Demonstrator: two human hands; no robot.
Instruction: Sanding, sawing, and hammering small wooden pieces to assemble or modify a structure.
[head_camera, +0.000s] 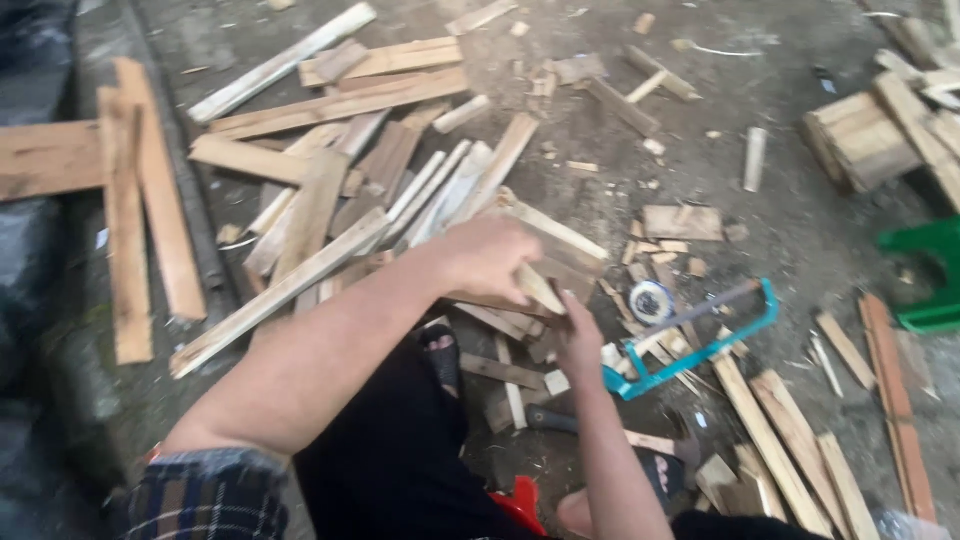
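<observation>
My left hand (487, 256) reaches forward and is closed on a short pale wood strip (541, 290) that lies over a flat wooden board (560, 262). Just below it, my right hand (579, 337) touches the board's near edge, fingers bent; whether it grips the board is unclear. Both hands hover over a heap of cut wood pieces on the ground.
A teal-framed hacksaw (700, 340) lies right of my right hand, beside a tape roll (651, 300). Long planks (330, 105) are scattered at the back left. A wooden crate (868, 140) and a green stool (932, 270) stand at right. More slats (800, 445) lie near right.
</observation>
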